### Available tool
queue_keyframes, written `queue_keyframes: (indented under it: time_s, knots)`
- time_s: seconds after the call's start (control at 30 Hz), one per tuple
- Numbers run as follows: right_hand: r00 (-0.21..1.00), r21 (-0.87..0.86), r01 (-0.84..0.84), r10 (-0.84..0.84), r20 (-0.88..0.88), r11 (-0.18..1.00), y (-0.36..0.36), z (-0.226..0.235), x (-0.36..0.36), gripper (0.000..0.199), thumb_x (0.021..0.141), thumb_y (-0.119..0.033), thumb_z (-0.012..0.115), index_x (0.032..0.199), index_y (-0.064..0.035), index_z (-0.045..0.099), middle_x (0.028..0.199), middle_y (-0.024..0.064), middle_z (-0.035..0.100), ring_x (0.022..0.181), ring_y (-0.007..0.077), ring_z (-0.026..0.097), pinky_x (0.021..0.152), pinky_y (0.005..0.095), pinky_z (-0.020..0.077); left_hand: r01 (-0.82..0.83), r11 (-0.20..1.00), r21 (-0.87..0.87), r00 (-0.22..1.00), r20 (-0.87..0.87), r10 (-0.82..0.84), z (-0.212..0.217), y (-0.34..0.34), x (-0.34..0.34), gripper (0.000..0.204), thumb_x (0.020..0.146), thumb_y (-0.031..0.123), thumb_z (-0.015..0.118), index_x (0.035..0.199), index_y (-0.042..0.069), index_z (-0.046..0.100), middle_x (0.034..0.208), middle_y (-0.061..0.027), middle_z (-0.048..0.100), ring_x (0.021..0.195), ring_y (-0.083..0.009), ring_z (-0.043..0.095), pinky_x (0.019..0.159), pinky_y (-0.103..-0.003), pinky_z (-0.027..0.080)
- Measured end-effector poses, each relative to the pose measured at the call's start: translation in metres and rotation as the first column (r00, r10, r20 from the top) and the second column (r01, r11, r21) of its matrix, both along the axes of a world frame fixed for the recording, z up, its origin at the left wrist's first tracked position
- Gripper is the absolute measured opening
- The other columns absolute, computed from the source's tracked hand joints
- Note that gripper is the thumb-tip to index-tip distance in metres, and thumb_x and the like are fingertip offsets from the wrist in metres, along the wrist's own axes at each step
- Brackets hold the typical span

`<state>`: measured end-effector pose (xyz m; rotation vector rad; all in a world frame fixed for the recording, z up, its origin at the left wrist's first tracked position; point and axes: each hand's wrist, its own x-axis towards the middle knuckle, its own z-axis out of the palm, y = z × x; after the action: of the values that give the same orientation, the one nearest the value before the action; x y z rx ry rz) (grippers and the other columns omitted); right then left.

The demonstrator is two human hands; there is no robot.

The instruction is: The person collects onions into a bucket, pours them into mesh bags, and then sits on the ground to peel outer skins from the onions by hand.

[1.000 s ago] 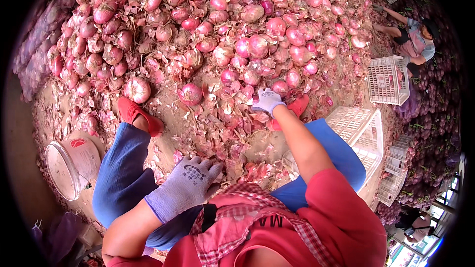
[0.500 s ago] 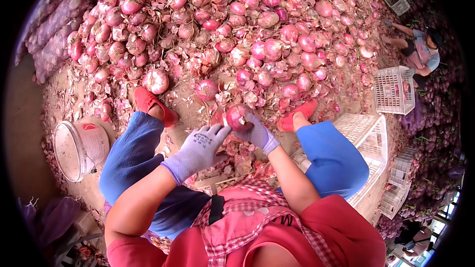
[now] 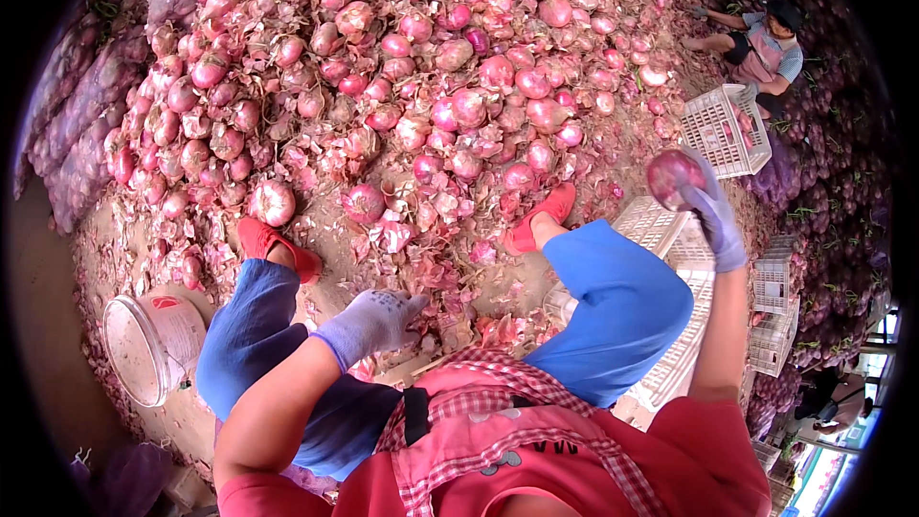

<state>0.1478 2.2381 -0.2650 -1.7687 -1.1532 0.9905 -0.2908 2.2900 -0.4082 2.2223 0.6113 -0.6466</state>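
Observation:
My right hand, in a pale purple glove, is raised out to the right and closed round a red onion. The onion is large, round and purple-red. It hangs above a white plastic crate standing beside my right leg. My left hand, gloved alike, hovers in front of my lap over loose onion skins. Its fingers are loosely bent with the thumb apart, and nothing shows in it. A heap of red onions mixed with dry skins spreads on the ground beyond my feet.
A white bucket lies at the left by my leg. Filled purple mesh sacks stand at the far left. To the right, another person sits beside a white crate. More crates and stacked onion sacks line the right side.
My right hand has carried the onion from in front of my lap out to the right, above the crate. My left hand has parted from it and dropped lower. The view has shifted slightly rightward.

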Motion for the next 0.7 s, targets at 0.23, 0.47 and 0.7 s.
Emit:
queue_keyframes:
  time_s: [0.23,0.47,0.7]
  knots:
    - [0.815,-0.512,-0.131,0.386,0.432,0.849,0.023,-0.014,0.07,0.046,0.083,-0.042,0.058,0.109,-0.0042,0.06,0.108,0.0114,0.061,0.101,0.0199,0.057,0.089,0.0286,0.0414,-0.027,0.998,0.058,0.988,0.151,0.018,0.01,-0.005,0.003,0.057,0.081,0.037,0.056,0.128,0.007,0.042,0.109,-0.0161,0.056,0.097,-0.0329,0.056,0.083,-0.041,0.045]
    - [0.643,-0.595,-0.421,0.688,0.337,0.685,0.15,-0.238,0.015,0.056,0.082,-0.039,0.058,0.126,-0.0067,0.045,0.123,0.0139,0.052,0.113,0.0272,0.05,0.096,0.035,0.0373,-0.04,0.998,0.055,0.986,0.167,0.03,0.02,0.001,0.008,0.052,0.081,0.034,0.056,0.123,0.006,0.046,0.105,-0.0134,0.056,0.096,-0.0305,0.055,0.083,-0.041,0.044]
    - [0.037,-0.765,-0.188,0.783,0.621,0.616,0.148,-0.367,-0.029,0.051,0.073,-0.013,0.06,0.122,-0.011,0.046,0.12,0.015,0.048,0.106,0.0316,0.05,0.091,0.0416,0.0399,-0.077,0.995,0.067,0.985,0.159,0.066,0.024,0.011,0.008,0.047,0.081,0.033,0.056,0.119,0.006,0.048,0.103,-0.0119,0.056,0.092,-0.0285,0.055,0.079,-0.039,0.044]
